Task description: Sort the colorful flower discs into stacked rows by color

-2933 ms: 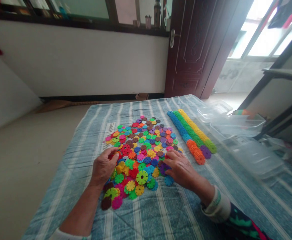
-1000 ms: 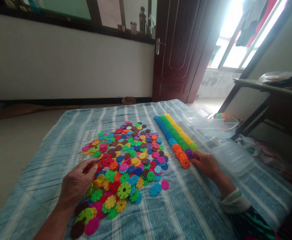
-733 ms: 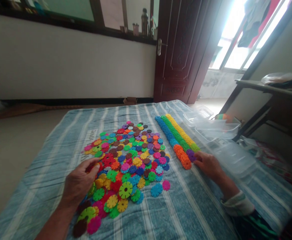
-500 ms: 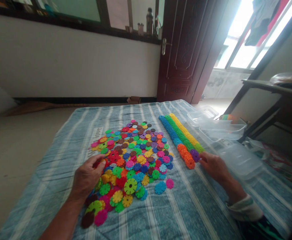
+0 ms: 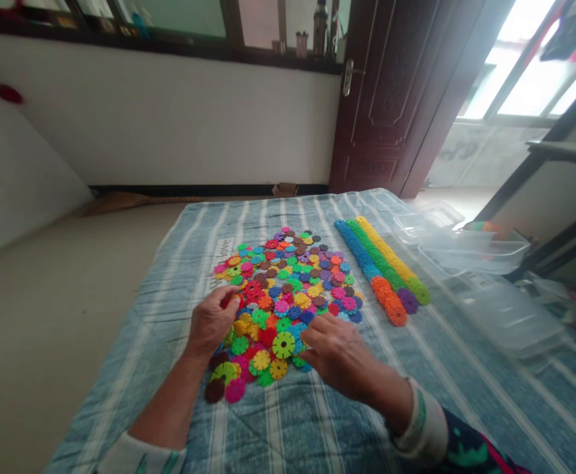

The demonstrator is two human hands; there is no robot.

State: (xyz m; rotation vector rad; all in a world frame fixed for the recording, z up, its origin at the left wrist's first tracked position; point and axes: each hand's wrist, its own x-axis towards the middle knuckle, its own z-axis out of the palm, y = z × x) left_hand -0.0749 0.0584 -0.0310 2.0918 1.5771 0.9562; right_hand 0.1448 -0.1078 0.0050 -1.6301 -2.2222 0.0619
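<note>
Many notched plastic discs in mixed colours lie in a loose pile (image 5: 284, 344) on the striped cloth (image 5: 248, 434). My left hand (image 5: 214, 319) is at the pile's left side, thumb and fingers pinched at a red-orange disc. Over the right side of the pile, my right hand (image 5: 334, 349) has its fingers curled together; whatever they hold is hidden. To the right lie three rows of overlapping discs: one blue (image 5: 357, 249) ending in orange (image 5: 389, 301), one green (image 5: 374, 253) ending in purple, and one yellow (image 5: 386, 250) ending in lime green.
Clear plastic containers (image 5: 495, 253) and a flat clear lid (image 5: 515, 322) stand at the right of the cloth. Behind are a white wall (image 5: 193, 125) and a dark red door (image 5: 391, 92). A dark shelf frame (image 5: 564, 153) is at the far right.
My right hand has moved left from the near end of the rows to the pile. My left hand remains at the pile's left side. The view has shifted left.
</note>
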